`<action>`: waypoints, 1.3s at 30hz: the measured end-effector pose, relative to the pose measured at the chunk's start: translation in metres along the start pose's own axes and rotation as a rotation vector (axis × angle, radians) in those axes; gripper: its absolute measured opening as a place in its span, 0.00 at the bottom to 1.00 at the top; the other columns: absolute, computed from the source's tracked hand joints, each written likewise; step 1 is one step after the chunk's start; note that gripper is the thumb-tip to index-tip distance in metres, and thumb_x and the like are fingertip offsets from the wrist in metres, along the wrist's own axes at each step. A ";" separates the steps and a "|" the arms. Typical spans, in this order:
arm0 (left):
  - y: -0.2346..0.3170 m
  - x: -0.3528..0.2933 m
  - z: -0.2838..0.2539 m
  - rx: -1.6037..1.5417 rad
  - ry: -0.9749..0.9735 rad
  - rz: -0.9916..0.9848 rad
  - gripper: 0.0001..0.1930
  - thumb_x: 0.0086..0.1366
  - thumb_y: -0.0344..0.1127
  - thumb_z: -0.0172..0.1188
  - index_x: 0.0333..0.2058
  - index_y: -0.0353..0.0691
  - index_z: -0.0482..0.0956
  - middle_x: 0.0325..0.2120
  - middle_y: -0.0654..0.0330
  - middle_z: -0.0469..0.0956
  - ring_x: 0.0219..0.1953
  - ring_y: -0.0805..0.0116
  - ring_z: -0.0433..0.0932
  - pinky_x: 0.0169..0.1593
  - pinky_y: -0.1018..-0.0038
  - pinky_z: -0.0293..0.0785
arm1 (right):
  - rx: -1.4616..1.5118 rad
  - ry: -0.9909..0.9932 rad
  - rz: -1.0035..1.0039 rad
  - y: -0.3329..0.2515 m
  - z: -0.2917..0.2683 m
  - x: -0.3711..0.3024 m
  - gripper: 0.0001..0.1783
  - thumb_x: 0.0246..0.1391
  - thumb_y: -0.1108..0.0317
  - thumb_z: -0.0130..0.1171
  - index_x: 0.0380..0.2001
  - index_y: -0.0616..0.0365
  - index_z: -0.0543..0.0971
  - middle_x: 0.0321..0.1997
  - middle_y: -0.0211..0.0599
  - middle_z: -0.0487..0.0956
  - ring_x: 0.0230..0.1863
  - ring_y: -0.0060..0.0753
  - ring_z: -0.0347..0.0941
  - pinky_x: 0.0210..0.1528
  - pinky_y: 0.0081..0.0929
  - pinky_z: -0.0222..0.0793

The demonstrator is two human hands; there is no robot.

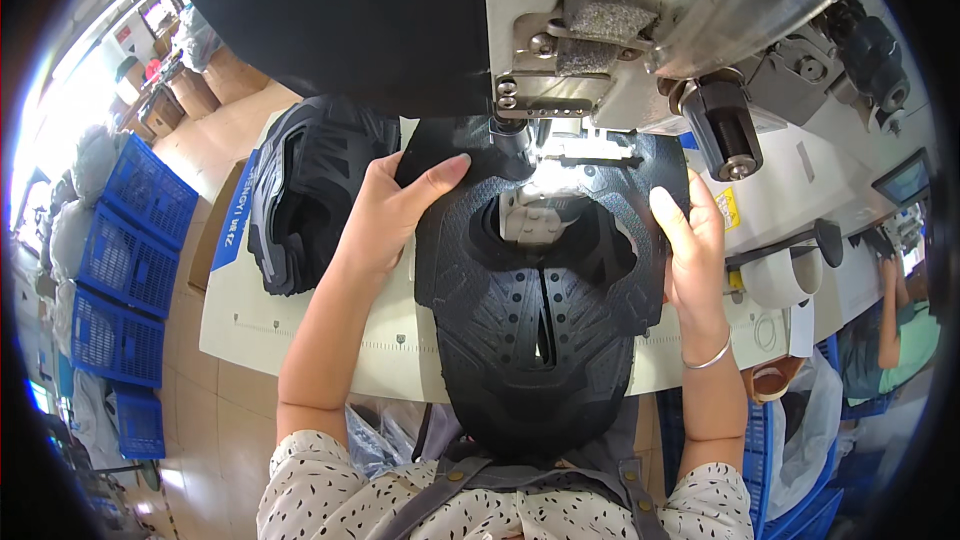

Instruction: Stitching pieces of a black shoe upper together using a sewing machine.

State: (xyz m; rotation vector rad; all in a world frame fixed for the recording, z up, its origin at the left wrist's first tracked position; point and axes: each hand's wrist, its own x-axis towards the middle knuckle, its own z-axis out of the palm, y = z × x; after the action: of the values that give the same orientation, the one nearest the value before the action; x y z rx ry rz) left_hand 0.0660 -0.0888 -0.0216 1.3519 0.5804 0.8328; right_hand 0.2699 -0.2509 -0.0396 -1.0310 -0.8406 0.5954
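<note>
A black shoe upper (530, 340) with rows of eyelet holes lies flat on the pale sewing table, its rounded toe end hanging over the near edge. My left hand (405, 205) grips its far left edge, the thumb on top and the other fingers mostly hidden beneath. At the right edge my right hand (695, 240) holds it the same way, thumb above, with a bracelet on that wrist. Under a bright lamp, the sewing machine head (570, 70) stands over the far part of the upper. Where the needle meets the material I cannot make out.
A stack of black shoe uppers (310, 200) lies on the table left of my left forearm. Blue plastic crates (120, 260) stand along the left floor. To the right are a white cylindrical object (775, 280), a blue basket (762, 440) and another person (905, 335).
</note>
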 end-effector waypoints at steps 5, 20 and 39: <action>0.007 0.007 0.001 -0.201 -0.023 0.084 0.15 0.59 0.28 0.57 0.44 0.28 0.69 0.38 0.55 0.74 0.34 0.73 0.75 0.32 0.83 0.73 | -0.006 -0.007 0.072 -0.004 0.009 0.029 0.10 0.51 0.74 0.53 0.39 0.63 0.72 0.35 0.29 0.74 0.35 0.16 0.68 0.40 0.16 0.65; -0.032 -0.025 -0.239 0.417 0.737 0.231 0.22 0.59 0.26 0.52 0.53 0.30 0.65 0.43 0.54 0.74 0.42 0.68 0.73 0.47 0.77 0.68 | -0.431 -0.141 0.223 0.023 -0.025 0.003 0.11 0.56 0.68 0.49 0.40 0.62 0.73 0.27 0.32 0.76 0.22 0.14 0.67 0.24 0.10 0.62; -0.022 -0.058 -0.051 1.143 0.177 0.699 0.17 0.53 0.33 0.59 0.42 0.34 0.73 0.42 0.52 0.73 0.46 0.53 0.70 0.52 0.62 0.62 | -0.985 -0.076 -0.118 0.037 -0.030 -0.031 0.14 0.38 0.75 0.61 0.34 0.61 0.77 0.27 0.35 0.71 0.32 0.33 0.68 0.38 0.28 0.65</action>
State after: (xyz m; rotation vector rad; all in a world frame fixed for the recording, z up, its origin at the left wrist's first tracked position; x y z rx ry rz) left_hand -0.0041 -0.1043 -0.0562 2.6339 0.7747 1.2570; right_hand 0.2759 -0.2742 -0.0904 -1.8299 -1.2950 0.0814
